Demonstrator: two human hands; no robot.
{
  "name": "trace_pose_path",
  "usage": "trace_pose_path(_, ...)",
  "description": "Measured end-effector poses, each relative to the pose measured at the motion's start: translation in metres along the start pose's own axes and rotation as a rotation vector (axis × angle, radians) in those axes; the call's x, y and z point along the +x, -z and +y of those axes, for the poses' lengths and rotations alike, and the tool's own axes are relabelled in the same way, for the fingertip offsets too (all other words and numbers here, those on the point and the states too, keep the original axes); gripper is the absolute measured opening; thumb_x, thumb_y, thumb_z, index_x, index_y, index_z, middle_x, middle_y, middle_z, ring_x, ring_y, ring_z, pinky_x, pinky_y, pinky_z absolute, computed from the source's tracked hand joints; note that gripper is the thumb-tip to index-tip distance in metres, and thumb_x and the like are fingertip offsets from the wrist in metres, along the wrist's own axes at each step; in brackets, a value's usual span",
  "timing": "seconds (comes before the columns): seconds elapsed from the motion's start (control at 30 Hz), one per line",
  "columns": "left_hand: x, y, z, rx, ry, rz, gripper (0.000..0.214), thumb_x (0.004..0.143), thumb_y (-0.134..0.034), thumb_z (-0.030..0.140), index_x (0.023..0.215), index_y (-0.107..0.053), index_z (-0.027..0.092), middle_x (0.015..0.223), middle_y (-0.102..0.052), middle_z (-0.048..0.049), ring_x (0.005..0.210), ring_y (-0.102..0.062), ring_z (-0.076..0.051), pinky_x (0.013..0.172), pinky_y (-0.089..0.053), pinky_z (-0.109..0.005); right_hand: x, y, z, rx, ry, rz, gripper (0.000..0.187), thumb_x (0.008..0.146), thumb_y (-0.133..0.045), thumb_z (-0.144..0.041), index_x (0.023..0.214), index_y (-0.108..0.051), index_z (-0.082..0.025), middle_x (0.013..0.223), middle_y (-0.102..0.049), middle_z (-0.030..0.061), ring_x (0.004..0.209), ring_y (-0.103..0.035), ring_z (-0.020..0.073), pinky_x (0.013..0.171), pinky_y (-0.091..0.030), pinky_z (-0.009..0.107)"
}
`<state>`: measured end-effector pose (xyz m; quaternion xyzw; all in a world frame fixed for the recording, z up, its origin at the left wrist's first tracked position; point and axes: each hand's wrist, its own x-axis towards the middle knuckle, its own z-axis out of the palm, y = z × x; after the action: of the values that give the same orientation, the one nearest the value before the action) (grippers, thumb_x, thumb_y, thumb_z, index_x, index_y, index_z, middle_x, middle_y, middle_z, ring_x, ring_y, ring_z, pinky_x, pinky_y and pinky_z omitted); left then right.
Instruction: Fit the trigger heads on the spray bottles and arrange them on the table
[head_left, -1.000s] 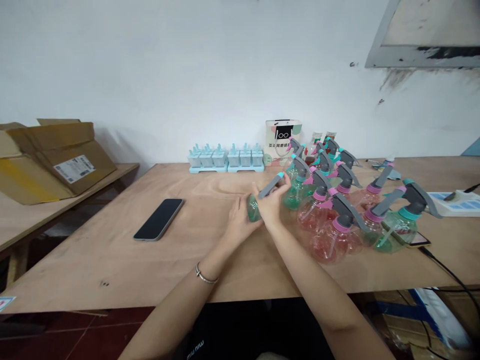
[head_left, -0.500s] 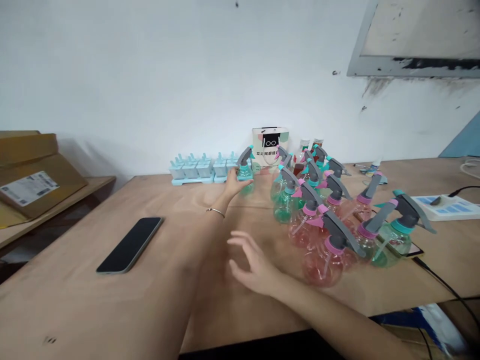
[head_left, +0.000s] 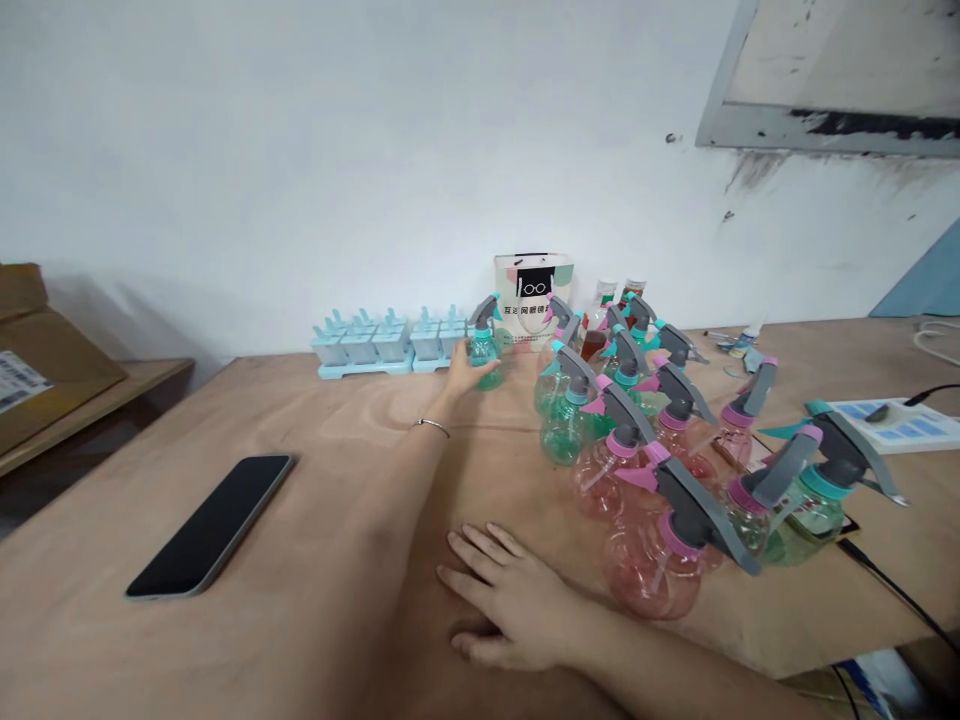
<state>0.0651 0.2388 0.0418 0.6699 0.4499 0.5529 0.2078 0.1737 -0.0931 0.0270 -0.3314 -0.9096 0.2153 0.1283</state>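
My left hand (head_left: 463, 371) reaches far across the wooden table (head_left: 330, 520) and is closed round a small green spray bottle (head_left: 484, 348) with a grey trigger, which stands upright near the back wall. A thin bracelet (head_left: 431, 425) is on that wrist. My right hand (head_left: 510, 600) lies flat on the table near me, fingers spread, holding nothing. Just right of it stands a pink spray bottle (head_left: 652, 550), the nearest of a cluster of several pink and green spray bottles (head_left: 630, 420).
A black phone (head_left: 210, 525) lies face up at the left. Light blue ice-pop moulds (head_left: 390, 345) and a small paper bag (head_left: 532, 295) stand by the wall. A white power strip (head_left: 892, 425) and a black cable (head_left: 892, 590) are at the right. A cardboard box (head_left: 37, 360) sits far left.
My left hand carried the green bottle from the table's middle to the back near the moulds. My right hand let go, drew back and settled flat on the table.
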Motion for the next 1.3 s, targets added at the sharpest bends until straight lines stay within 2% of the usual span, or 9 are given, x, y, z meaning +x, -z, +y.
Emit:
trace_pose_path(0.37, -0.012, 0.009, 0.016, -0.111, 0.056, -0.052, 0.084, 0.053, -0.09, 0.031, 0.123, -0.045, 0.016, 0.128, -0.052, -0.0176, 0.126, -0.049, -0.034, 0.105, -0.038, -0.047, -0.002, 0.001, -0.004, -0.025, -0.01, -0.007, 0.068, 0.095, -0.037, -0.058, 0.149, -0.035, -0.017, 0.159, -0.022, 0.0158, 0.149, -0.013, 0.028, 0.122, -0.004, 0.044)
trace_pose_path(0.43, -0.027, 0.013, 0.027, -0.116, -0.023, 0.091, 0.08, 0.061, -0.086, 0.036, 0.126, -0.043, 0.018, 0.134, -0.048, -0.0175, 0.133, -0.041, -0.033, 0.11, -0.032, -0.046, -0.002, 0.001, -0.004, -0.029, -0.008, -0.005, 0.068, 0.095, -0.038, -0.058, 0.149, -0.035, -0.017, 0.159, -0.022, 0.0158, 0.149, -0.013, 0.0278, 0.122, -0.005, 0.044)
trace_pose_path(0.5, -0.05, 0.016, 0.044, -0.129, -0.18, 0.229, 0.056, 0.081, -0.069, 0.042, 0.125, -0.044, 0.019, 0.133, -0.048, -0.0153, 0.132, -0.042, -0.028, 0.111, -0.031, -0.044, -0.001, 0.0, -0.004, -0.034, -0.006, -0.006, 0.067, 0.095, -0.038, -0.057, 0.148, -0.036, -0.017, 0.158, -0.022, 0.0163, 0.149, -0.013, 0.0279, 0.122, -0.005, 0.044)
trace_pose_path(0.53, -0.064, 0.017, 0.054, -0.137, -0.284, 0.228, 0.043, 0.088, -0.059, 0.042, 0.123, -0.046, 0.02, 0.129, -0.051, -0.0135, 0.128, -0.046, -0.026, 0.109, -0.034, -0.043, -0.001, -0.001, -0.003, -0.038, -0.007, -0.004, 0.067, 0.095, -0.038, -0.057, 0.148, -0.036, -0.017, 0.158, -0.022, 0.0166, 0.149, -0.013, 0.0282, 0.122, -0.005, 0.044)
trace_pose_path(0.63, -0.105, 0.013, 0.09, -0.133, -0.507, 0.004, 0.026, 0.089, -0.057, 0.039, 0.109, -0.054, 0.022, 0.114, -0.058, -0.0091, 0.113, -0.055, -0.023, 0.101, -0.041, -0.04, 0.0, -0.004, -0.002, -0.053, -0.009, 0.014, 0.066, 0.094, -0.039, -0.057, 0.146, -0.039, -0.016, 0.158, -0.023, 0.0173, 0.148, -0.015, 0.0291, 0.122, -0.005, 0.044)
trace_pose_path(0.77, -0.137, -0.006, 0.135, -0.053, -0.286, -0.096, 0.024, 0.083, -0.065, 0.032, 0.103, -0.056, 0.022, 0.107, -0.062, -0.0065, 0.106, -0.057, -0.023, 0.094, -0.043, -0.04, 0.0, -0.005, -0.002, -0.086, -0.005, 0.032, 0.066, 0.094, -0.04, -0.057, 0.146, -0.039, -0.017, 0.156, -0.029, 0.0165, 0.148, -0.019, 0.029, 0.122, -0.008, 0.046)
trace_pose_path(0.93, -0.144, -0.032, 0.162, 0.097, -0.05, -0.223, 0.042, 0.068, -0.079, 0.041, 0.101, -0.058, 0.023, 0.111, -0.065, -0.0084, 0.111, -0.052, -0.034, 0.093, -0.036, -0.049, 0.001, -0.006, -0.002, -0.121, 0.019, 0.045, 0.065, 0.093, -0.042, -0.056, 0.146, -0.038, -0.018, 0.154, -0.035, 0.0133, 0.144, -0.028, 0.0265, 0.12, -0.015, 0.046)
trace_pose_path(1.13, -0.14, -0.049, 0.167, 0.034, 0.035, -0.216, 0.032, 0.072, -0.074, 0.03, 0.097, -0.056, 0.022, 0.104, -0.066, -0.0096, 0.109, -0.054, -0.032, 0.094, -0.033, -0.049, 0.002, -0.011, 0.0, -0.151, 0.013, 0.049, 0.061, 0.092, -0.046, -0.053, 0.14, -0.047, -0.015, 0.148, -0.043, 0.0155, 0.14, -0.034, 0.0276, 0.118, -0.021, 0.046)
trace_pose_path(1.3, -0.152, -0.024, 0.15, -0.159, -0.09, -0.113, 0.021, 0.075, -0.064, 0.022, 0.09, -0.051, 0.024, 0.086, -0.062, -0.0025, 0.082, -0.058, -0.021, 0.081, -0.042, -0.037, 0.002, -0.006, -0.003, -0.15, 0.019, 0.052, 0.063, 0.093, -0.045, -0.053, 0.144, -0.042, -0.017, 0.152, -0.037, 0.014, 0.143, -0.03, 0.0272, 0.12, -0.017, 0.047)
